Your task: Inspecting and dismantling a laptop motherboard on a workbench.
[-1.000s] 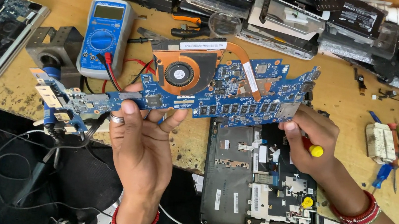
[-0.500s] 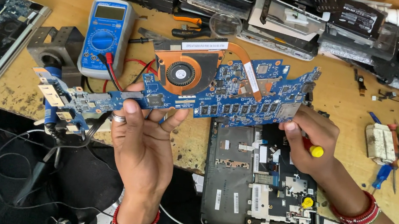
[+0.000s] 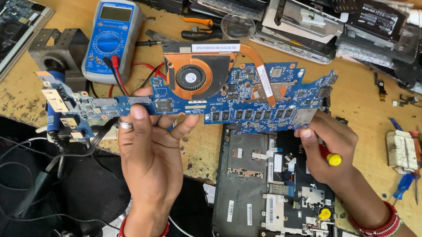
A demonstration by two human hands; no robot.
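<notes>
Left hand (image 3: 152,143): lower centre, palm up, fingers closed on the long blue laptop circuit board (image 3: 234,102).
Right hand (image 3: 327,145): pinching the board's right end, yellow-capped screwdriver (image 3: 332,159) tucked in the palm.
Board: mid-frame, held level above the open black laptop chassis (image 3: 271,194).
Behind: blue multimeter (image 3: 109,38), upper left.

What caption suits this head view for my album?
Both hands, left hand and right hand, hold a blue laptop motherboard above an opened laptop base.

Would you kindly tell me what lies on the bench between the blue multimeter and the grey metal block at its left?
In the head view, only bare wooden benchtop shows between the multimeter and the metal block, which nearly touch.
</notes>
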